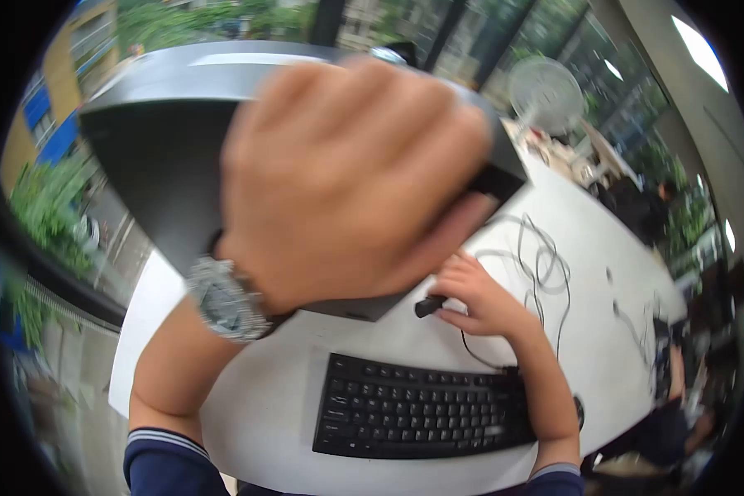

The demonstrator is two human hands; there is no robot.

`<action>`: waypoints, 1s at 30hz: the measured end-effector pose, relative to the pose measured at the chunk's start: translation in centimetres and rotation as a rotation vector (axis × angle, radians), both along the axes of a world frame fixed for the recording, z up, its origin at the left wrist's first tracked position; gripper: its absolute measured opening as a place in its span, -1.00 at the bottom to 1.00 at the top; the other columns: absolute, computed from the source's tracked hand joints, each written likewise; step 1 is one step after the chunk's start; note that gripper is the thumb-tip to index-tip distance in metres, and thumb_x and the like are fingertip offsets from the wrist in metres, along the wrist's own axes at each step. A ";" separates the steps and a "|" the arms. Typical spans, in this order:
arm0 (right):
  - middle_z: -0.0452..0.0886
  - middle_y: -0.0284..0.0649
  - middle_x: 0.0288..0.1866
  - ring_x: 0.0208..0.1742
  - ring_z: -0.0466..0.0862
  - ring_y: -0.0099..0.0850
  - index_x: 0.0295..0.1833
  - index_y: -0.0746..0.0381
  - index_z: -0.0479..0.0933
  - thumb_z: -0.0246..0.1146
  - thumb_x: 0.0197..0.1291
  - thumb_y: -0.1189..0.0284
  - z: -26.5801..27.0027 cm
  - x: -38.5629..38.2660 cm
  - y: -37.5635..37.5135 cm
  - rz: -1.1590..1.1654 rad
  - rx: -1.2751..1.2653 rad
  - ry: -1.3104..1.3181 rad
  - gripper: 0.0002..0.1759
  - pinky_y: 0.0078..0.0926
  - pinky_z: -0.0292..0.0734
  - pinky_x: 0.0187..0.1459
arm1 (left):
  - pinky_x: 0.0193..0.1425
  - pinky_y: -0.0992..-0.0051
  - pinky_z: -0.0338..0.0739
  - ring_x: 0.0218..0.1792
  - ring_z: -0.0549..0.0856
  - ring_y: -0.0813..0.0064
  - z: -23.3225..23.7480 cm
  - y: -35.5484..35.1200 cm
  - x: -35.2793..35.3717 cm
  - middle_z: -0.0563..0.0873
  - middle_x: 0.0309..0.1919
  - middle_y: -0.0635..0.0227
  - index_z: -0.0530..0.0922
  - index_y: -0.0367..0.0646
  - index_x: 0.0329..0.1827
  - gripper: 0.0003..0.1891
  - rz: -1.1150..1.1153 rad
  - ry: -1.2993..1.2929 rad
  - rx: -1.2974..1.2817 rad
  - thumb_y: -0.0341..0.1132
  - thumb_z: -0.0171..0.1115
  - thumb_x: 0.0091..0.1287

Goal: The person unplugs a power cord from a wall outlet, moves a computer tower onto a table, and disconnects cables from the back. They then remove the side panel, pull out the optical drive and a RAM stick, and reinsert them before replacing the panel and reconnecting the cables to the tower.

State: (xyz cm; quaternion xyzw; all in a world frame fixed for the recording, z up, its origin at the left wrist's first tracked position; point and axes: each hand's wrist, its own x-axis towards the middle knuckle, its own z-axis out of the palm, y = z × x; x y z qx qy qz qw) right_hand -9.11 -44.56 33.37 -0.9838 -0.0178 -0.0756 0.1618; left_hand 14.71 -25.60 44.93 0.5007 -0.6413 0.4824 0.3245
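My left hand [347,174], blurred and close to the camera, is closed with its back to me and its fingers curled out of sight. A metal watch [227,302] circles that wrist. Directly behind it, a large dark monitor [157,149] with a grey top edge is largely covered by the hand; what the fingers grip, if anything, is hidden. Lower right of it, my right hand [488,302] pinches a small black cable plug [428,307] just below the monitor's corner. A black keyboard [422,411] lies in front, under my right forearm.
Loose cables [537,264] coil across the white table [256,397] to the right. Part of a black mouse [579,412] shows beside my right forearm. A white fan [546,95] stands farther back near the windows. Other people sit at the right.
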 end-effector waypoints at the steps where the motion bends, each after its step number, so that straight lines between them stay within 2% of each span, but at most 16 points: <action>1: 0.63 -0.17 -0.11 0.26 0.58 -0.13 -0.11 0.19 0.62 0.29 0.05 0.50 0.2 -0.4 -0.1 0.004 0.009 0.011 -0.76 0.22 0.11 0.58 | 0.09 0.37 0.49 -0.01 0.74 0.31 0.3 0.0 0.0 0.77 -0.01 0.29 0.69 -0.14 0.07 -0.64 0.029 -0.051 0.027 -0.13 0.28 0.33; 2: 0.62 -0.19 -0.07 0.33 0.55 -0.13 -0.10 0.18 0.63 0.23 -0.03 0.53 0.6 -0.8 -0.4 0.007 0.017 0.019 -0.69 0.29 -0.01 0.64 | 0.10 0.37 0.49 0.00 0.75 0.29 0.6 0.0 -0.1 0.78 0.02 0.25 0.70 -0.16 0.10 -0.63 0.049 -0.096 0.050 -0.15 0.28 0.34; 3: 0.64 -0.20 -0.08 0.37 0.53 -0.10 -0.10 0.18 0.63 0.14 -0.15 0.52 0.6 -1.2 -0.9 0.017 -0.002 0.012 -0.61 0.28 -0.05 0.66 | 0.12 0.36 0.49 0.01 0.76 0.27 1.1 0.0 -0.3 0.80 0.04 0.22 0.71 -0.18 0.13 -0.62 0.066 -0.127 0.064 -0.17 0.27 0.34; 6: 0.68 -0.17 -0.03 0.46 0.50 -0.10 -0.09 0.21 0.64 0.09 -0.18 0.51 -0.4 -2.1 -2.3 0.006 -0.007 0.073 -0.56 0.24 -0.12 0.70 | 0.20 0.33 0.50 0.07 0.77 0.21 1.3 0.4 -1.4 0.81 0.09 0.15 0.71 -0.22 0.19 -0.61 0.143 -0.100 0.119 -0.21 0.20 0.40; 10: 0.68 -0.08 0.08 0.53 0.45 -0.07 0.00 0.26 0.64 0.03 -0.21 0.53 -1.3 -3.2 -3.9 -0.009 0.276 0.077 -0.45 0.06 -0.05 0.72 | 0.32 0.26 0.48 0.15 0.75 0.15 1.4 0.5 -1.6 0.79 0.13 0.10 0.67 -0.25 0.24 -0.59 0.188 -0.125 0.157 -0.22 0.10 0.47; 11: 0.67 -0.01 0.24 0.55 0.43 -0.03 0.11 0.26 0.64 0.02 -0.23 0.53 -1.7 -3.5 -4.6 0.019 0.324 0.082 -0.35 -0.01 -0.02 0.72 | 0.33 0.25 0.47 0.17 0.75 0.14 1.3 0.5 -1.5 0.79 0.15 0.09 0.66 -0.26 0.26 -0.58 0.200 -0.141 0.157 -0.22 0.08 0.48; 14: 0.65 0.00 0.30 0.58 0.42 -0.04 0.19 0.28 0.62 0.05 -0.29 0.44 -2.5 -3.6 -5.2 -0.067 0.466 0.128 -0.25 0.05 0.00 0.71 | 0.36 0.23 0.46 0.18 0.74 0.14 1.1 0.4 -1.8 0.79 0.16 0.08 0.66 -0.25 0.27 -0.56 0.208 -0.105 0.153 -0.20 0.07 0.48; 17: 0.62 -0.02 0.38 0.61 0.39 -0.05 0.29 0.25 0.58 0.10 -0.27 0.42 -1.1 -3.9 -3.9 -0.190 0.393 0.225 -0.19 -0.01 0.02 0.71 | 0.37 0.22 0.45 0.18 0.74 0.13 1.1 0.3 -1.6 0.79 0.15 0.09 0.66 -0.25 0.27 -0.56 0.204 -0.113 0.144 -0.19 0.07 0.48; 23: 0.57 -0.04 0.45 0.66 0.31 -0.05 0.31 0.24 0.57 0.13 -0.25 0.46 -0.9 -3.8 -4.5 -0.058 0.560 0.189 -0.20 -0.08 0.05 0.70 | 0.36 0.22 0.46 0.18 0.75 0.13 1.1 0.2 -1.8 0.79 0.14 0.09 0.67 -0.25 0.26 -0.57 0.191 -0.101 0.133 -0.19 0.07 0.49; 26: 0.57 -0.04 0.45 0.67 0.30 -0.06 0.27 0.25 0.58 0.12 -0.27 0.55 -1.7 -3.9 -4.6 -0.053 0.475 0.197 -0.22 -0.09 0.09 0.69 | 0.35 0.22 0.47 0.17 0.75 0.14 1.2 0.4 -1.6 0.79 0.13 0.09 0.68 -0.24 0.25 -0.57 0.204 -0.110 0.148 -0.18 0.08 0.50; 30: 0.62 -0.05 0.40 0.65 0.35 -0.07 0.23 0.23 0.60 0.17 -0.17 0.61 -1.2 -4.0 -4.5 -0.094 0.477 0.218 -0.32 -0.08 0.19 0.65 | 0.34 0.23 0.48 0.16 0.76 0.16 1.2 0.5 -1.5 0.80 0.12 0.11 0.68 -0.23 0.24 -0.58 0.209 -0.122 0.144 -0.18 0.08 0.50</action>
